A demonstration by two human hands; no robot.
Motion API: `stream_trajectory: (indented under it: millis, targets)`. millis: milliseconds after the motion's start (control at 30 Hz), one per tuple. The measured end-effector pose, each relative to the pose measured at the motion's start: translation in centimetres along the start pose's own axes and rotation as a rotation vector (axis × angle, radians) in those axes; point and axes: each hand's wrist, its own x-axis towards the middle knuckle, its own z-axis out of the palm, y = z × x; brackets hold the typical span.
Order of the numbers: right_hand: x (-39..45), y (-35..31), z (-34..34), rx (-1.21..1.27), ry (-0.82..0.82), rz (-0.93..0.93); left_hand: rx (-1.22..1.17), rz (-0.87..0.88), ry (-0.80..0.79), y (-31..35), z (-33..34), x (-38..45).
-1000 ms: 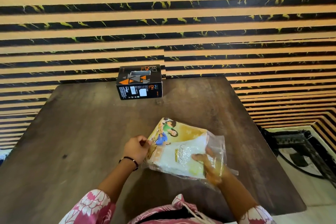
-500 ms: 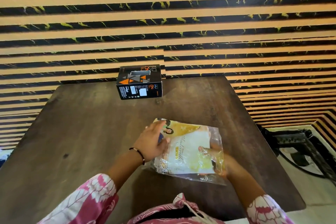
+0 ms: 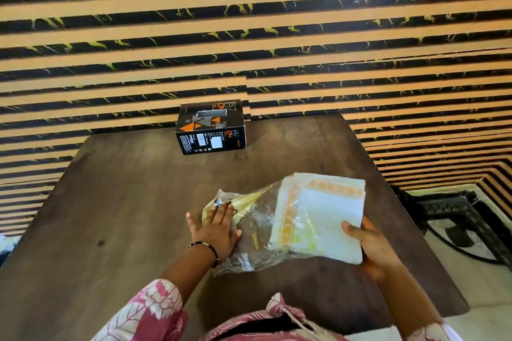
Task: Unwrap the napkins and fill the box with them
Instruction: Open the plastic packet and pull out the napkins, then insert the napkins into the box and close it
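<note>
While pinching the near right corner of the napkin stack (image 3: 321, 219), thumb on top, right hand (image 3: 371, 246) drawing it half out of the clear wrapper (image 3: 249, 232). Left hand (image 3: 217, 230) lying flat and open, pinning wrapper to table (image 3: 124, 216). Likely soft, light, floppy; best supporting underneath. Box (image 3: 212, 127) waiting far, well apart, centre.

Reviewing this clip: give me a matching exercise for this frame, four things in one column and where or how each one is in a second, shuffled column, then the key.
Things:
1. black box
2. napkin stack
3. plastic wrapper
4. left hand

States:
A. pressed flat on the wrapper
B. held by the right hand, mostly out of the wrapper
C. at the table's far edge, by the wall
D. crumpled, lying on the table

Pairs: 1-C, 2-B, 3-D, 4-A
</note>
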Motion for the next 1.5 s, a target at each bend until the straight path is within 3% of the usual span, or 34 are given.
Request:
stream_trajectory:
  millis: [300, 500, 567, 700, 800, 867, 933, 1067, 1267, 1500]
  targets:
    - [0.5, 0.4, -0.6, 0.436, 0.261, -0.067, 0.150, -0.241, -0.024, 0.2, -1.2, -0.4]
    - [0.0, 1.3, 1.2, 0.370, 0.270, 0.018, 0.188, -0.282, -0.070, 0.6, -1.1, -1.5]
    - [-0.4, 1.5, 1.5, 0.230, 0.251, 0.079, 0.168, -0.277, -0.100, 0.8, -1.3, -2.1]
    - [-1.7, 2.8, 2.8, -0.298, 0.189, 0.189, 0.061, -0.236, -0.043, 1.2, -1.9, -3.4]
    - [-2.1, 4.6, 4.7, -0.489, 0.249, -0.010, 0.028, -0.113, 0.178, 1.3, -2.4, -3.7]
    - [-2.3, 5.2, 7.0, -0.641, 0.195, -0.201, -0.024, 0.055, 0.294, 0.9, -2.3, -3.1]
    - [-2.4, 5.6, 9.4, -0.879, 0.027, -0.308, -0.036, 0.173, 0.230, 0.1, -1.9, -2.3]
    - [-1.0, 7.4, 12.7, -1.376, -0.171, -0.399, -0.048, 0.107, 0.091, -2.2, 0.2, -2.0]
    - [-0.3, 9.7, 17.3, -1.525, -0.284, -0.375, -0.105, -0.049, 0.088, -8.9, 2.1, -4.7]
    - [-1.2, 14.8, 27.5, -1.542, -0.500, -0.426, -0.089, -0.176, 0.047, -21.1, 2.7, -8.7]
